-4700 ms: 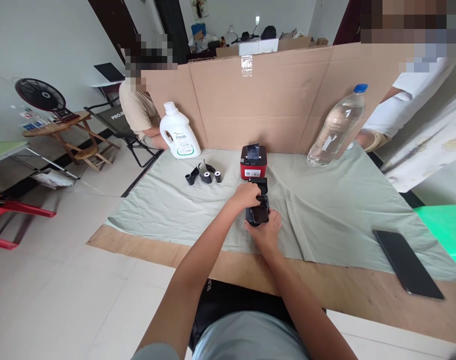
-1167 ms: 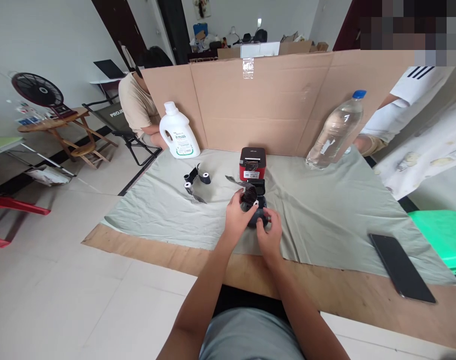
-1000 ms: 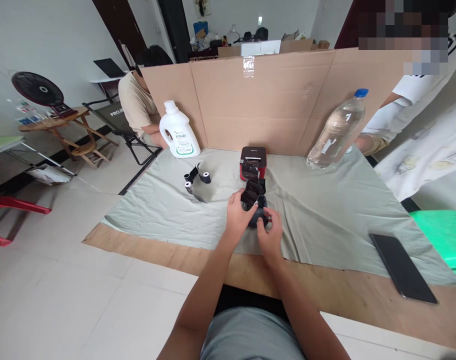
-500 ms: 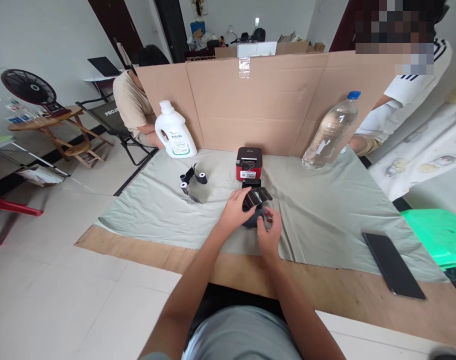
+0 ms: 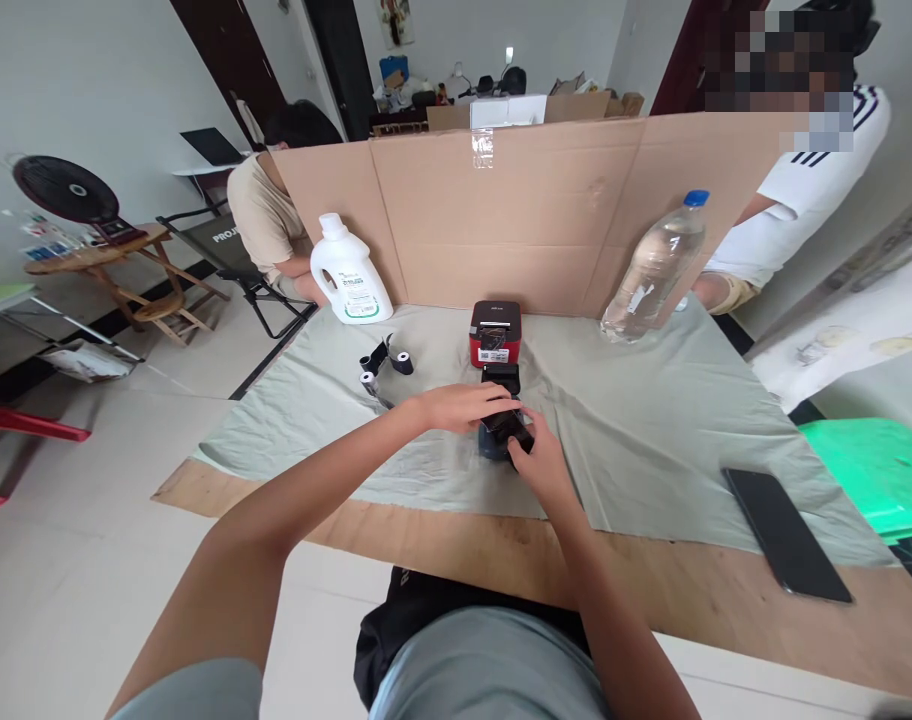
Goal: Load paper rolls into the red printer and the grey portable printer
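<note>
My left hand (image 5: 463, 406) reaches in from the left, its fingers stretched out over a glossy black strip (image 5: 503, 418); its thumb is mostly hidden. My right hand (image 5: 542, 458) has thumb and fingers closed on the black roll (image 5: 520, 436) at the strip's right end. Beneath both hands stands a small dark device with a raised black lid (image 5: 501, 376), its body (image 5: 492, 447) partly covered. Just behind it is a red and black label printer (image 5: 495, 332) with a black strip at its front.
Several small black rolls (image 5: 402, 363) lie on the grey cloth (image 5: 291, 440) to the left. Behind stand a white jug (image 5: 355, 285), a water bottle (image 5: 655, 265) and a cardboard screen (image 5: 501, 220). A black phone (image 5: 786, 535) lies front right. Two people sit beyond the screen.
My left hand has turned flatter across the device, with its elbow swung outward. My right hand has moved up, and the black strip no longer stands out to the right.
</note>
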Motion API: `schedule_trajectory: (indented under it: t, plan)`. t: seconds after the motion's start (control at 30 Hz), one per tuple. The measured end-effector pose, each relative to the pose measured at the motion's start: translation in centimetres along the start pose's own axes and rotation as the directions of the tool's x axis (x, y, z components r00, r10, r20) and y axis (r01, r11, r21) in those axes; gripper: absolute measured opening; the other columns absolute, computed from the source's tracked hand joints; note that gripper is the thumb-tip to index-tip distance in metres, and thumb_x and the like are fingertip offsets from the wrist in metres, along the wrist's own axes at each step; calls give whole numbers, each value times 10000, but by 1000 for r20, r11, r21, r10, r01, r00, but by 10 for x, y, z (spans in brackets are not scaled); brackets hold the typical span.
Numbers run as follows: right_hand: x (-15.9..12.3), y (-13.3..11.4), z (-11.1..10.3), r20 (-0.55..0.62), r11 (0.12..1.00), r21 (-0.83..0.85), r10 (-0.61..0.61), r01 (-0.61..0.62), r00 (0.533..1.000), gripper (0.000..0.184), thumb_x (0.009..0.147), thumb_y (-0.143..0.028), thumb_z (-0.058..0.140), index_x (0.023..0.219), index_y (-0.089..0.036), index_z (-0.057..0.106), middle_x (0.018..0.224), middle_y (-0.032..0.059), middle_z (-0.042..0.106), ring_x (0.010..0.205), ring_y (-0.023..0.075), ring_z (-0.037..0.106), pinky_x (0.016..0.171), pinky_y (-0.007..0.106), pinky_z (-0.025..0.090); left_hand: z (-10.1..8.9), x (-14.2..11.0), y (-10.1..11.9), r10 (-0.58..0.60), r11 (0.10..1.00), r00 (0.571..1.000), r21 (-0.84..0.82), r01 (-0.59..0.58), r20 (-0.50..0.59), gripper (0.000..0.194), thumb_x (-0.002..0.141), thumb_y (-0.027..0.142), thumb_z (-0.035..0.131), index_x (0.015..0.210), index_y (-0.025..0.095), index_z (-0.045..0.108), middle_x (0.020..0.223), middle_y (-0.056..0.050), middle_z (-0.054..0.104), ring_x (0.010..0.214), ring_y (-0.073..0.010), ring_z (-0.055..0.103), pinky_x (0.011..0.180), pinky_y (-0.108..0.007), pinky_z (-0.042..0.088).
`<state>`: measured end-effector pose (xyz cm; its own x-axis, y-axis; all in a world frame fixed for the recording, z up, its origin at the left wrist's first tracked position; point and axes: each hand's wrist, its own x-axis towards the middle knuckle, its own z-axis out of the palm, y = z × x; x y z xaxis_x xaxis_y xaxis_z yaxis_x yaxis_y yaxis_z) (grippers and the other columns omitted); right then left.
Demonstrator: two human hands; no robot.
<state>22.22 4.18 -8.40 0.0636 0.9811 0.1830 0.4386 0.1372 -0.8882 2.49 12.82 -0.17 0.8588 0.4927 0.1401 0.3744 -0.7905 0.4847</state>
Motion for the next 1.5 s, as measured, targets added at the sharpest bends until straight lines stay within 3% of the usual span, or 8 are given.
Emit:
schedule_trajectory:
  t: [0.23,0.53,0.87,0.97,1.03,1.1,1.17,1.5]
  plan:
    - [-11,15,11,-205,959,281,108,-48,973,436,881,-371,599,1267,-177,535,700,-24,594,630,191,572,616,347,477,-7,30,-18,21,995,993,94,-32,114,649,700,8,611,1279,297,672,1240,-110,692,1301,-266,554,1085,-348,433]
    - [5,30,3,-350,970,241,113,-27,930,399,882,-379,591,1225,-185,527,699,-42,581,591,161,533,598,322,454,2,62,-29,53,997,969,41,-65,243,637,727,-32,561,1181,386,722,1157,-52,743,1132,-208,644,915,-306,484]
    - [15,36,1,-386,975,220,118,-33,915,388,866,-363,579,1202,-171,551,730,-26,593,609,160,538,611,320,453,36,3,4,-146,963,982,211,169,-119,536,872,37,486,1339,265,618,1277,-94,696,1227,-238,622,1029,-373,433]
    - [16,37,1,-375,975,221,105,-21,921,351,867,-358,575,1168,-176,574,731,-19,604,618,163,546,623,327,458,76,-25,31,-299,918,868,130,375,-396,372,971,232,508,1333,237,595,1323,-115,664,1296,-276,575,1052,-422,430]
    - [16,37,0,-359,976,218,107,-29,927,317,863,-357,575,1127,-184,601,748,-2,631,646,172,565,650,339,473,105,-37,48,-497,830,660,-87,552,-564,338,980,325,532,1296,221,588,1247,-121,675,1195,-271,622,995,-410,483]
    - [16,37,0,-333,978,206,97,-28,938,290,860,-355,571,1091,-190,629,801,25,670,698,183,593,686,350,489,129,-43,63,-689,695,456,-334,637,-563,371,951,390,596,1275,214,566,1151,-105,695,1049,-260,674,889,-394,531]
    - [16,37,1,-293,981,192,70,-13,953,291,861,-351,561,1089,-193,650,904,59,708,771,194,619,713,352,500,144,-44,71,-820,566,347,-557,608,-455,435,927,422,637,1285,199,534,1082,-92,717,914,-239,703,802,-375,550]
    - [73,68,19,-148,988,152,55,-32,988,581,757,-377,671,1301,-188,595,1323,164,622,1071,279,602,928,494,507,154,-31,70,-903,402,325,-818,411,-281,650,896,345,672,1454,157,396,772,0,717,781,-209,694,764,-337,525]
